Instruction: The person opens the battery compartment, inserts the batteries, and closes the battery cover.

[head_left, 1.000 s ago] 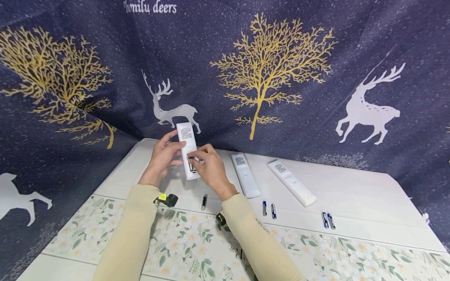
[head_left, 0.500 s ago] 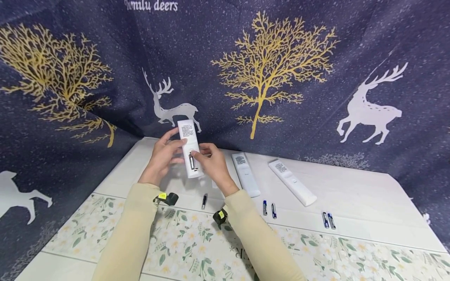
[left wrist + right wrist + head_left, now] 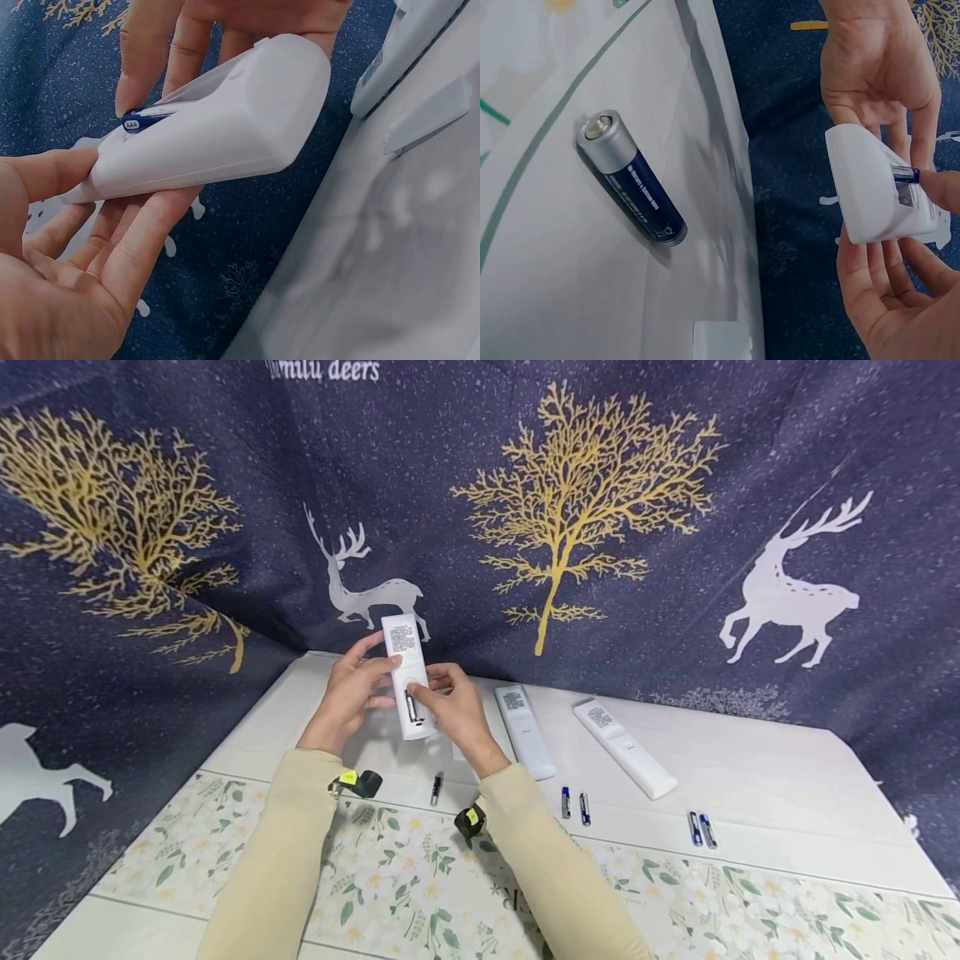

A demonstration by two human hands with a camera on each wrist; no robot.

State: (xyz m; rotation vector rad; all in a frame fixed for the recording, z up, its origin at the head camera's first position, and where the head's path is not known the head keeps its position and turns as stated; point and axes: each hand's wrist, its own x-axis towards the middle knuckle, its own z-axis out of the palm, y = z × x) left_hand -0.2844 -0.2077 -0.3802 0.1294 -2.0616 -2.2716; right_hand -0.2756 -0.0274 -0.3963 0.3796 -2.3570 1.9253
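A white remote control (image 3: 403,656) is held back side up above the table. My left hand (image 3: 341,693) grips it along its left side, thumb on the back and fingers underneath. Its battery compartment is uncovered, with a silver-looking battery (image 3: 411,703) inside. On the upper part of that compartment lies the thumb of my right hand (image 3: 461,714), while its other fingers reach behind the remote's right side. In the left wrist view a blue AAA battery end (image 3: 135,121) sticks up beside a fingertip. A loose battery (image 3: 634,180) lies on the table.
Two more white remotes, one nearer (image 3: 523,735) and one farther right (image 3: 624,750), lie to the right. In front of them rest two battery pairs (image 3: 575,806) (image 3: 702,830). A small white cover (image 3: 431,116) is on the table. A dark printed cloth (image 3: 480,527) hangs behind.
My right fingers have shifted from over the open compartment to the remote's right side, with the thumb left on it. The remote has moved slightly right.
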